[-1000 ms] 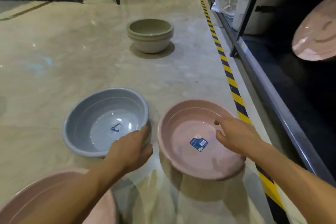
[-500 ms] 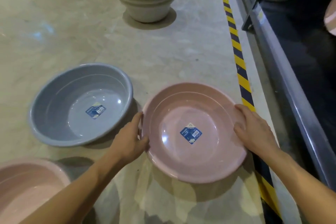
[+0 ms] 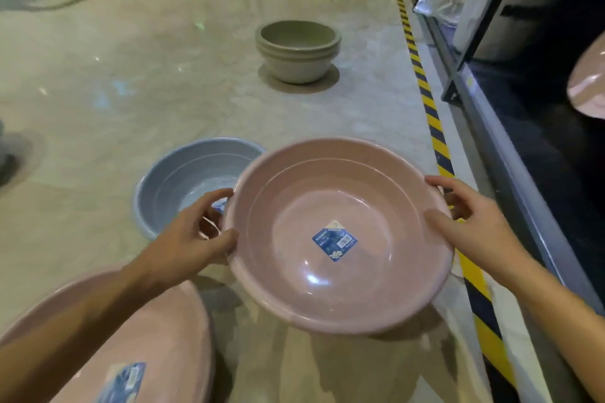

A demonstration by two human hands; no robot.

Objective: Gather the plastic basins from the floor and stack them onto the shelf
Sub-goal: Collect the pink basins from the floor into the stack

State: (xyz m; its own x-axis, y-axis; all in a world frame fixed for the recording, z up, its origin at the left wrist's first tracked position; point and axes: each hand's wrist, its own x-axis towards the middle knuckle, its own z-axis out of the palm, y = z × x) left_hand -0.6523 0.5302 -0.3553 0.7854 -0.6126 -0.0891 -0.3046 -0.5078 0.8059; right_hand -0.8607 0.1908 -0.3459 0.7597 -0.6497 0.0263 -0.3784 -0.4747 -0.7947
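1. Pink plastic fills the middle of the head view: a pink basin (image 3: 327, 193) held level and clear of the floor (image 3: 131, 91), with its shadow on the floor beneath. A blue sticker (image 3: 334, 240) sits in its bottom.
2. The left hand (image 3: 196, 232) grips the left rim and the right hand (image 3: 471, 219) grips the right rim. On each hand the fingers (image 3: 212, 198) are curled under the lip and the thumb lies on the inner edge.
3. I judge the task partly done. Another pink shape (image 3: 589, 82), likely a basin, shows at the right edge on the shelf (image 3: 510, 173); the one in hand is not yet placed.
4. Left on the floor are a grey-blue basin (image 3: 176, 180) just beyond the left hand, a second pink basin (image 3: 157, 337) at the lower left, and a nested beige stack (image 3: 298, 52) farther off.
5. Polished, pale marbled stone makes up the floor, which reflects the lights. Yellow-and-black tape (image 3: 429, 108) runs beside the shelf's metal rail. The shelf interior is dark, and bagged goods stand farther along it.
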